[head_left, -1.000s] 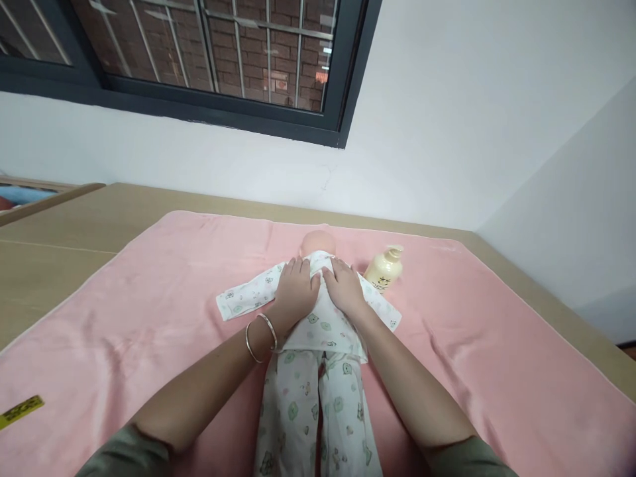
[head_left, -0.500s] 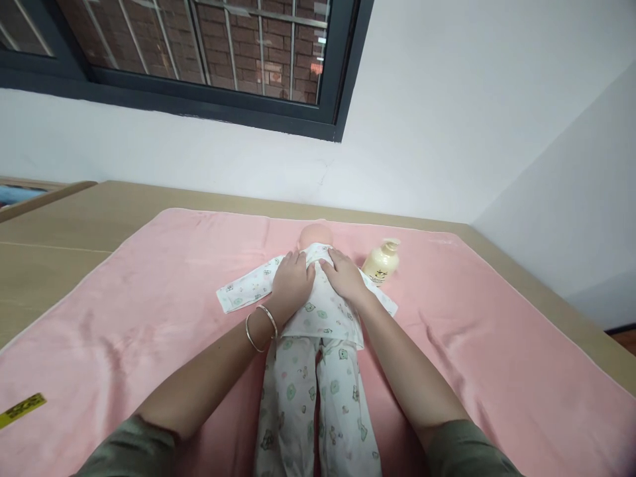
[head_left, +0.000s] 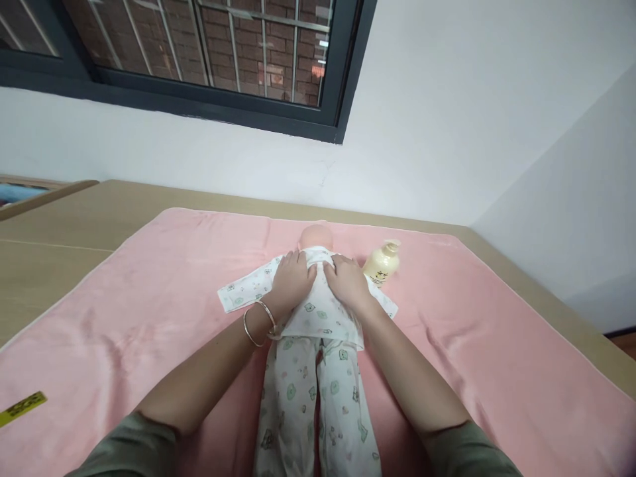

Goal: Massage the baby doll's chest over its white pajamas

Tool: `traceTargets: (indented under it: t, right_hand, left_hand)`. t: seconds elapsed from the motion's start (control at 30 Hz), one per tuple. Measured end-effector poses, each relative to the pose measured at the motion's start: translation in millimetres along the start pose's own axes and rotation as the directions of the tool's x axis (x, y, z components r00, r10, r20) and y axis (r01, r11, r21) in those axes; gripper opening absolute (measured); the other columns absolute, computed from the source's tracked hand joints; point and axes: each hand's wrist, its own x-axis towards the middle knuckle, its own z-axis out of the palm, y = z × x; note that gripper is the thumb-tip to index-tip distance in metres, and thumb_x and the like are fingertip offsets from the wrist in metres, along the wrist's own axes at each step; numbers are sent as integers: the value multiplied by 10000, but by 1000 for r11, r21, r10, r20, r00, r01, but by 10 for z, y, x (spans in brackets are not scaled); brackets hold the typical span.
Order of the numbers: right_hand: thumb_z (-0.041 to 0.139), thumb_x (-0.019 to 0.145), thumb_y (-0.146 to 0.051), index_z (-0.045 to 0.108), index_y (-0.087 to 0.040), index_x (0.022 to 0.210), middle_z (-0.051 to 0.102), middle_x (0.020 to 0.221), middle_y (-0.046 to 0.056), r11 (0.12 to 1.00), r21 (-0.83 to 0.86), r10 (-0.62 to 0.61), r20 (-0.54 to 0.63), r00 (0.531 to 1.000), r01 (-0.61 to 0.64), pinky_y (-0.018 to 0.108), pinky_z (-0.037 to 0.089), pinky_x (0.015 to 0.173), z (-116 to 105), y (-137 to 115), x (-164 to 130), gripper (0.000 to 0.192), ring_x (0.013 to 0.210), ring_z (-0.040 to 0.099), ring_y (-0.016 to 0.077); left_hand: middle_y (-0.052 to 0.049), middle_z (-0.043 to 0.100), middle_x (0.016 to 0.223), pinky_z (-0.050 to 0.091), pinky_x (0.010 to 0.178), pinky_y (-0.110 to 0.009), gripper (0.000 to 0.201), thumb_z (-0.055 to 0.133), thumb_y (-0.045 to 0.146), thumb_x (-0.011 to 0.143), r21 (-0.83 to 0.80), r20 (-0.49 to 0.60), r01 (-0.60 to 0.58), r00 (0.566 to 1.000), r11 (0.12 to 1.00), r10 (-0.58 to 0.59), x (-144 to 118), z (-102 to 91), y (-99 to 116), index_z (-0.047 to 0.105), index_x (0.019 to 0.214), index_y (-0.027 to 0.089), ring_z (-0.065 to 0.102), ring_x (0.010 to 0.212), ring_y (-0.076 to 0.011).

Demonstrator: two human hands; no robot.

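A baby doll (head_left: 317, 236) lies stretched out on a pink blanket, its round head at the far end. It wears a white printed top (head_left: 318, 321) and matching trousers (head_left: 342, 397). My left hand (head_left: 292, 278) rests flat on the upper left of the top, fingers pointing toward the head. Across from it, my right hand (head_left: 350, 279) lies on the upper right side with its fingers extended. Both thumbs point inward, with a strip of cloth showing between them. Part of the doll's right-side sleeve is hidden behind my right hand and wrist.
A cream pump bottle (head_left: 382, 263) stands just right of the doll. The pink blanket (head_left: 163, 285) covers most of a wooden surface (head_left: 64, 218). A yellow-and-black strip (head_left: 22, 409) lies at the left. Behind rise a white wall and a barred window (head_left: 213, 53).
My right hand has shifted slightly outward to the right and its fingers have drawn a little back from the collar. My left hand stays nearly in place.
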Motion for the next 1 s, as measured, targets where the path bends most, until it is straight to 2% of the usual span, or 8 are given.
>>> traceTargets:
  t: [0.07,0.17,0.37,0.5,0.6,0.73,0.87,1.0]
  right_hand:
    - [299,1074,-418,587,-77,1346,585,1447,202,999,34,10,12,1000,-10,430,251,1201,40,121,87,523,1417,468,294]
    - [290,1076,-438,466,-39,1471,453,1566,222,999,46,21,38,999,-23,439,196,1230,73,201,143,588,1509,341,290]
    - [271,1070,-341,617,-56,1285,680,1292,215,997,-80,27,25,999,-25,454,250,1190,-2,-59,-53,498,1276,584,307]
    - [307,1046,-284,573,2,1341,627,1368,261,989,-146,25,5,1000,-24,483,182,1219,-4,-167,-131,489,1350,531,334]
    - [290,1063,-344,525,-32,1415,544,1485,237,999,-44,33,55,998,-31,493,150,1237,26,-24,-23,526,1449,435,310]
    - [277,1073,-430,471,-116,1481,457,1581,169,994,99,40,112,993,-51,518,119,1250,57,196,130,551,1495,372,276]
    - [264,1073,-375,529,-84,1410,565,1474,202,999,6,40,81,996,-40,494,208,1215,12,91,59,518,1416,466,303]
    - [316,1050,-310,604,-61,1300,665,1316,227,995,-98,-4,68,998,10,435,322,1135,-64,-159,-99,455,1282,577,320]
  left_hand:
    - [-242,679,1195,455,1057,-486,393,378,283,1017,31,-25,-40,999,999,41,-36,-18,44,609,1213,34,603,1198,-347]
    - [-254,663,1191,440,1064,-485,369,373,245,1016,57,-75,-61,995,997,65,-81,-5,95,608,1192,21,590,1191,-347]
    - [-197,677,1124,472,1015,-465,332,412,318,1013,-62,-16,-52,999,997,51,29,-21,-40,614,1142,87,603,1133,-328]
    - [-180,688,1119,477,1017,-468,358,414,376,1017,-111,31,-49,998,993,52,85,-28,-117,609,1153,109,619,1121,-316]
    - [-243,658,1231,449,1056,-517,391,414,359,1017,-83,-14,-31,999,996,29,5,34,-32,596,1210,73,579,1240,-355]
    - [-283,595,1371,401,1111,-556,416,384,285,1016,-36,-63,-113,992,993,111,-142,102,128,564,1296,34,510,1364,-376]
    - [-259,641,1313,375,1153,-524,418,343,283,1031,-49,-37,-177,984,983,175,-94,48,80,601,1248,36,553,1324,-344]
    - [-207,699,1170,463,1059,-471,418,314,336,1042,-144,47,-95,994,985,102,107,-18,-124,637,1129,86,628,1158,-313]
